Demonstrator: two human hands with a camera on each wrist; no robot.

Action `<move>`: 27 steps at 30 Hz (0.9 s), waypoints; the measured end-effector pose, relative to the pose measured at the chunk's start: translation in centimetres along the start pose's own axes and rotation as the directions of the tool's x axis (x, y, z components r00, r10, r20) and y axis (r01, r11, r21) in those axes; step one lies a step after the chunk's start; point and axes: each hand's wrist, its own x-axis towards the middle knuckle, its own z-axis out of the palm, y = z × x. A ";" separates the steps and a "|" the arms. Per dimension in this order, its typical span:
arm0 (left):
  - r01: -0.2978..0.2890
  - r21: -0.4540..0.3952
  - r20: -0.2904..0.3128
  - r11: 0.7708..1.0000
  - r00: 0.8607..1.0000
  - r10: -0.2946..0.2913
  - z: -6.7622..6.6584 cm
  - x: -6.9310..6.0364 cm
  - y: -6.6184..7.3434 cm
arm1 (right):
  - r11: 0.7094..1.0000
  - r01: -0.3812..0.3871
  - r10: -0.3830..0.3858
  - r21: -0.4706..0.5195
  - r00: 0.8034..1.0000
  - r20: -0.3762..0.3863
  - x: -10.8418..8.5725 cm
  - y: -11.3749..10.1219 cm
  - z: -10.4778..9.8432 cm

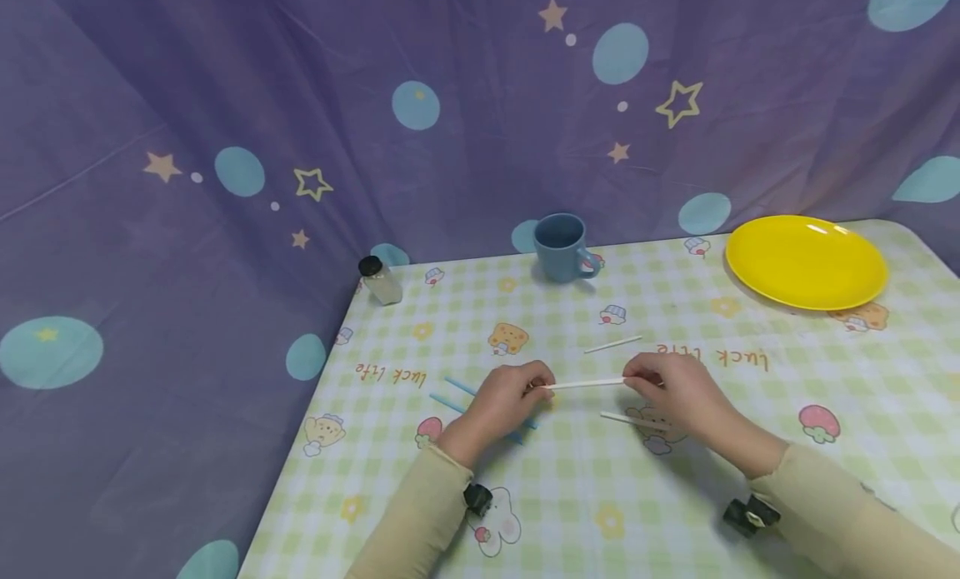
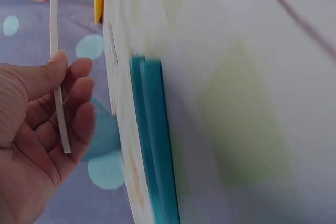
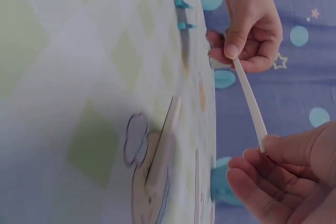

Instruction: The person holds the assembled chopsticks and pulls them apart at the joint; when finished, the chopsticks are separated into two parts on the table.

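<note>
A thin white stick point(image 1: 587, 384) is stretched level above the table between both hands. My left hand point(image 1: 504, 402) pinches it with thumb and fingers, and the left wrist view shows its end point(image 2: 64, 137) running across that palm. At the other end, my right hand point(image 1: 681, 393) pinches the stick's tip between thumb and forefinger. Two blue sticks point(image 1: 447, 403) lie side by side on the table, partly hidden below the left hand. One more white stick point(image 1: 628, 420) lies under the right hand, and another white stick point(image 1: 613, 344) lies farther back.
A blue mug point(image 1: 561, 250) stands at the table's back edge. To its right is a yellow plate point(image 1: 806, 262). A small jar with a black lid point(image 1: 381, 282) stands at the back left corner. Behind the checked tablecloth point(image 1: 555, 512) hangs a purple curtain point(image 1: 480, 171).
</note>
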 end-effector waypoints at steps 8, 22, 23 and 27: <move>-0.067 -0.135 0.010 0.989 0.998 0.069 1.2 0.8 1.5 | 1.000 0.002 -0.002 -0.010 1.000 -0.012 -1.3 1.4 -1.2; -0.114 -0.285 0.010 0.952 0.992 0.122 3.2 2.0 4.0 | 0.990 0.138 -0.137 -0.034 0.990 0.022 -1.7 1.4 -0.6; -0.112 -0.300 0.005 0.947 0.993 0.119 3.3 2.0 4.1 | 0.986 0.157 -0.156 -0.053 0.988 0.018 -1.7 1.3 -0.5; -0.097 -0.350 -0.011 0.932 0.995 0.100 3.6 2.1 4.5 | 0.963 0.228 -0.232 -0.140 0.973 -0.011 -1.8 1.2 -0.1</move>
